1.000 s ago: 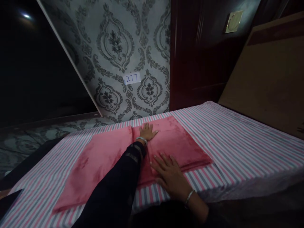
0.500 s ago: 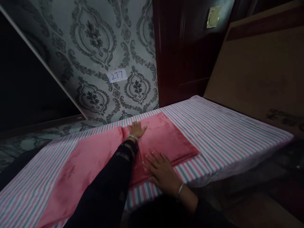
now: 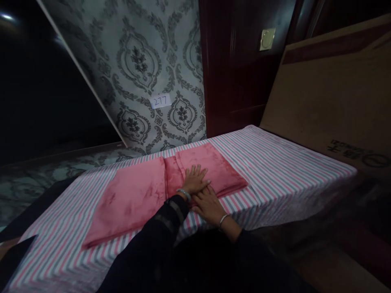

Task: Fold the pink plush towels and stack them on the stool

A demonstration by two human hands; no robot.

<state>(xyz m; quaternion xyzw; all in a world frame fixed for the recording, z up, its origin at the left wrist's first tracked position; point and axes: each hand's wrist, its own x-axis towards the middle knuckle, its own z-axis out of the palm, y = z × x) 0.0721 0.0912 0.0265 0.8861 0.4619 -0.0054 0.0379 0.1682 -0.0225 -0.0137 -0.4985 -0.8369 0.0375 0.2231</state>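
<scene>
A pink plush cloth [image 3: 134, 195], folded in from both sides, lies on a table with a striped cover [image 3: 275, 162]. A darker gap runs between its two folded parts. My left hand [image 3: 195, 180] rests flat on the right folded part, fingers spread, near its inner edge. Just below it, my right hand [image 3: 210, 206] lies with outstretched fingers at the near edge of the same part, touching my left hand. Each wrist wears a bracelet. Part of the cloth's near edge is hidden under my hands and left sleeve.
A large dark screen [image 3: 61, 89] stands at the left in front of patterned wallpaper [image 3: 140, 61], where a paper marked 277 [image 3: 161, 101] is stuck. A cardboard box [image 3: 330, 89] leans at the right, beside a dark red wooden panel [image 3: 232, 73].
My left hand has slid from the cloth's far side toward me and to the right, meeting my right hand. More of the left folded part shows. The camera view has shifted.
</scene>
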